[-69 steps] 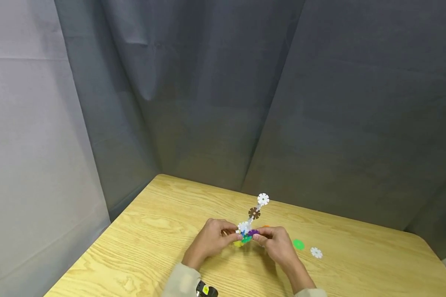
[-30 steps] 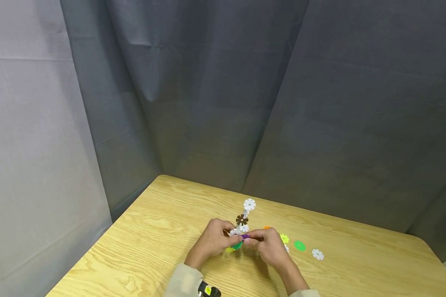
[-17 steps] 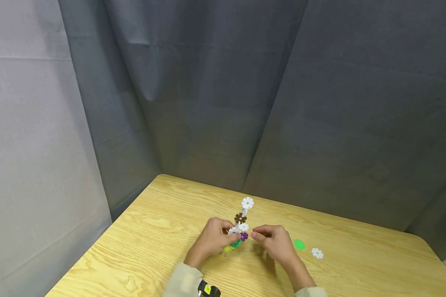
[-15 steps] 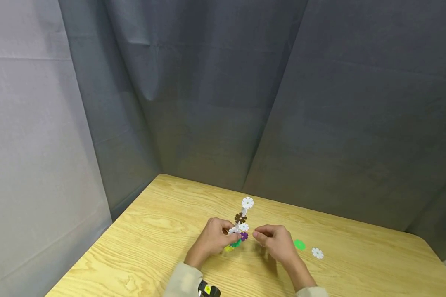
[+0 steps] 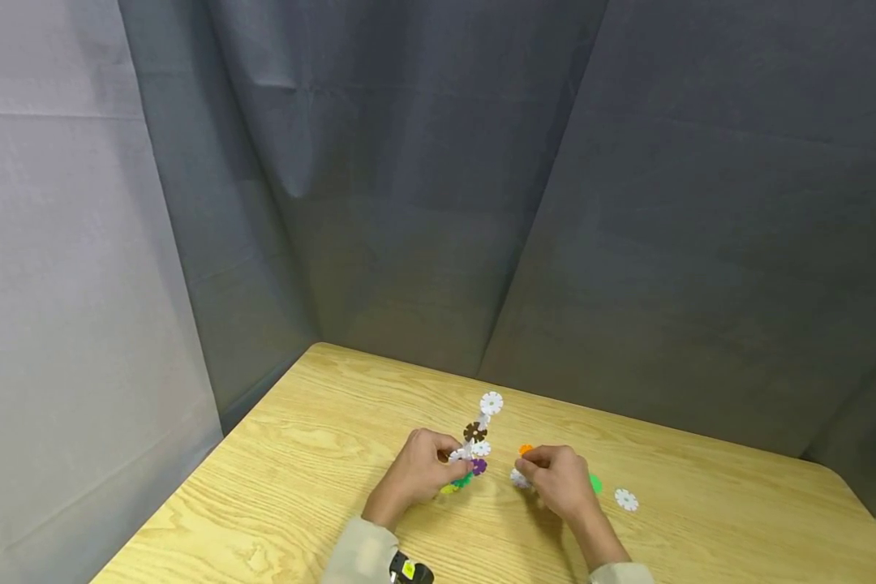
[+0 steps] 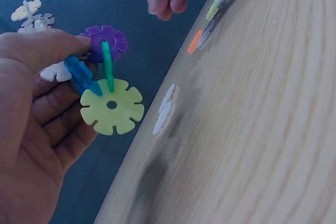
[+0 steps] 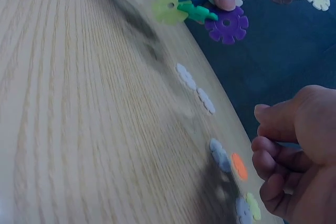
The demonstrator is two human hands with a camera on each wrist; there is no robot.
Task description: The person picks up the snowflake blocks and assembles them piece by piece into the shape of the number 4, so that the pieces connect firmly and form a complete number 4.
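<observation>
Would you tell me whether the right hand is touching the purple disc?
Apart: the head view shows bare table between the right hand and the purple disc.

Brightness: even, soft light; no glare.
Light source: seems overhead and frontal, source not seen.
Shadows: faint, soft patch under the right hand (image 5: pixel 558 480) on the table (image 5: pixel 299 487); darker smudges on the wood in both wrist views.
Backdrop: the grey curtain (image 5: pixel 555 203) shades darker in its folds and toward the corner.
Focus, head view: sharp centre, small pieces tiny.
Focus, wrist views: the snowflake-disc cluster (image 6: pixel 107 85) is crisp; wood grain smears into streaks.
Distortion: strong wide-angle bending of the table edge in the wrist views.
</observation>
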